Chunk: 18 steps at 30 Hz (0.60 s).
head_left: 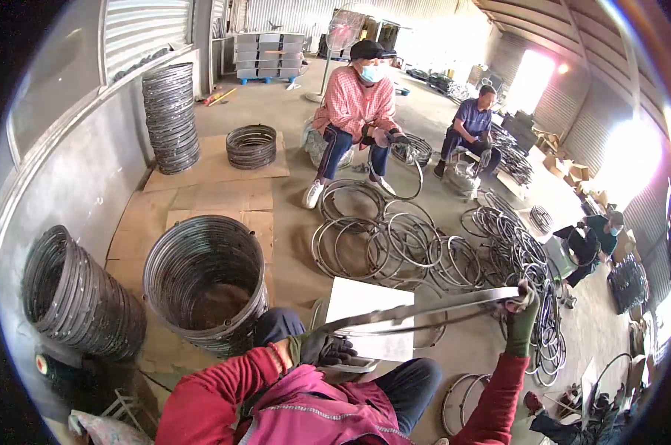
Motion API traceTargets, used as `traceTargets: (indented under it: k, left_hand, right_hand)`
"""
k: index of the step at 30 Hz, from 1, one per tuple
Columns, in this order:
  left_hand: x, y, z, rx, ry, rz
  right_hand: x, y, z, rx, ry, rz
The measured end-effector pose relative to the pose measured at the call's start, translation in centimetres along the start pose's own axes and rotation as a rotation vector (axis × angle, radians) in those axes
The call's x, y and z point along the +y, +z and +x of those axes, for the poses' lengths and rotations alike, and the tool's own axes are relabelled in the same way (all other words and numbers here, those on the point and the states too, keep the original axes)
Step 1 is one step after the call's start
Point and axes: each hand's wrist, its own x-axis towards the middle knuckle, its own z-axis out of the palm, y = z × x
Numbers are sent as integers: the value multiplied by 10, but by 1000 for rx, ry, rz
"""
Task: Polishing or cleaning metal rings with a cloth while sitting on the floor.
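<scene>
A thin metal hoop (439, 302), seen nearly edge-on, stretches between my two hands above a white board (371, 291). My left hand (322, 347), in a dark glove with a green cuff, is closed around its left end, with the fingers curled under. The far right end is in the grip of my right hand (523, 302), raised higher and also gloved. Beneath the board, part of a pale tray or box shows at my knees.
To my left stand a wide stack of dark hoops (205, 330), a leaning stack (90, 304) and a tall stack (170, 119) on cardboard (220, 199). Loose hoops (413, 237) cover the floor ahead and right. A seated person (357, 104) handles a hoop; others sit farther right.
</scene>
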Motion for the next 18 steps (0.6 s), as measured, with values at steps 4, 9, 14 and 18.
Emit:
traceTargets:
  k: [4,9,14,18]
  left_hand:
    - [-13,-54,12,-14,-66,-173]
    - [11,2,-15,-361,-264,-380]
    - [-8,23,14,-57,-178,-495]
    - [-24,-12,54,-454,-233,-896]
  right_hand:
    - [-119,65,26,-159,-331,-335]
    - [-185,120,39,-383,-864,-589]
    - [-231,148,45,-372,-1153,-711]
    - [-263,159,44,-384,-1273,-666]
